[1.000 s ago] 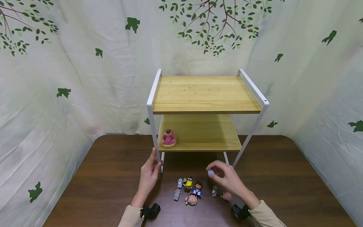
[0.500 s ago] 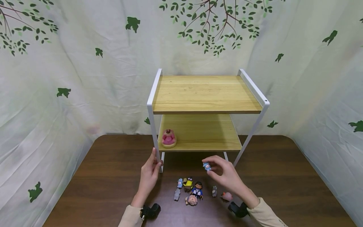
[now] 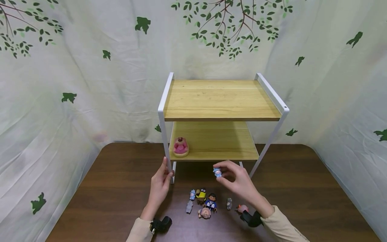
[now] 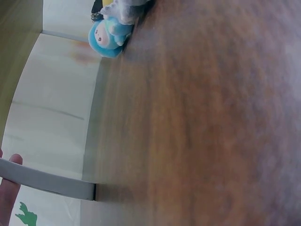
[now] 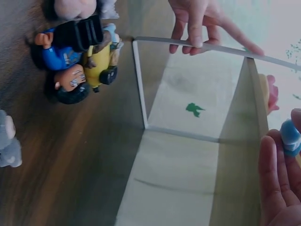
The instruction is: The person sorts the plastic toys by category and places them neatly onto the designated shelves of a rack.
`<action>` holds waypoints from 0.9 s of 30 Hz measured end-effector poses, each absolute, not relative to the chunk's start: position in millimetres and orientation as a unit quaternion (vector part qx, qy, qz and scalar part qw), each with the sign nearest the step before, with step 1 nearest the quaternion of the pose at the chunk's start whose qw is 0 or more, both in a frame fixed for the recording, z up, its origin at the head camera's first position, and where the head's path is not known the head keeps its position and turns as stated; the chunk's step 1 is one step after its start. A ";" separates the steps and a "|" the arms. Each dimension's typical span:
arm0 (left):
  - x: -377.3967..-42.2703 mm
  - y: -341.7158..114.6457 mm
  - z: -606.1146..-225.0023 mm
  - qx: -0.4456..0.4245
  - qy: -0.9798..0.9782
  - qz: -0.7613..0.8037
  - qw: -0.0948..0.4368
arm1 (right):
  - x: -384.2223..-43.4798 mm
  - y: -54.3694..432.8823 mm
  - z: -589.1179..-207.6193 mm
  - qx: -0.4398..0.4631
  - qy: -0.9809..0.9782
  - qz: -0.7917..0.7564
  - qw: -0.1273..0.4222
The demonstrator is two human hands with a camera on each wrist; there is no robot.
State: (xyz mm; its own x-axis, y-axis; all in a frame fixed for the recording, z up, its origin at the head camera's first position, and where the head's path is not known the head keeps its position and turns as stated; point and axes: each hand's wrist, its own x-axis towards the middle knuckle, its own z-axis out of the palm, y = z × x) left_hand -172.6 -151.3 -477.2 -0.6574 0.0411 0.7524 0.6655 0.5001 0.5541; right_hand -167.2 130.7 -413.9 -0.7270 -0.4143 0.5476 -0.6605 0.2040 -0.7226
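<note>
The right hand (image 3: 240,179) pinches a blue toy (image 3: 217,172) in front of the shelf (image 3: 222,101), head up, long way up and down, face toward us, while the left hand (image 3: 159,184) grips a leg (image 3: 165,141) and a pink bear (image 3: 180,148) sits on the lower board (image 3: 220,143).

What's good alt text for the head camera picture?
A person's right hand pinches a small blue toy in front of a shelf, while the left hand holds the shelf's front leg. A pink bear sits on the lower board; more little figures are on the table.
</note>
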 end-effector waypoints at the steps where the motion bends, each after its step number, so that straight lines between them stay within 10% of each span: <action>1: -170.4 -150.0 -473.3 -0.224 -0.792 -0.447 0.350 | -167.5 129.8 -412.9 0.350 -0.766 0.526 0.118; 27: -178.3 -154.8 -489.3 -0.222 -0.794 -0.445 0.350 | -166.7 96.1 -364.9 0.321 -0.751 0.568 0.099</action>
